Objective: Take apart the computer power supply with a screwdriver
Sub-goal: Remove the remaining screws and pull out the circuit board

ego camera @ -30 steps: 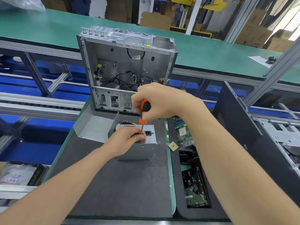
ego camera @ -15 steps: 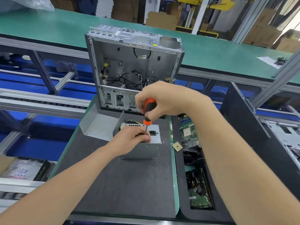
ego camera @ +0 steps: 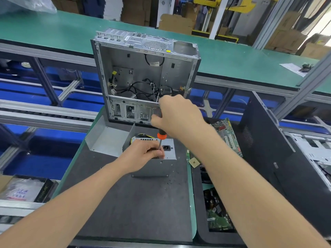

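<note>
A grey metal power supply (ego camera: 161,167) stands on the dark mat (ego camera: 136,203), its socket face turned up. My left hand (ego camera: 143,153) rests on its top left and pinches the screwdriver's shaft near the tip. My right hand (ego camera: 177,117) grips the handle of the orange and black screwdriver (ego camera: 161,138) from above, holding it upright over the top face beside the black power socket (ego camera: 166,148). The tip is hidden behind my left fingers. Yellow wires (ego camera: 141,136) show at the unit's back.
An open, stripped computer case (ego camera: 145,77) stands upright just behind. A bent grey metal cover (ego camera: 105,138) lies to the left. A black tray (ego camera: 198,221) on the right holds circuit boards and a loose chip (ego camera: 194,161). A black case panel (ego camera: 265,145) leans at far right.
My right hand has turned on the screwdriver handle, covering more of the orange grip. The left hand stays on the power supply. The view shifted slightly.
</note>
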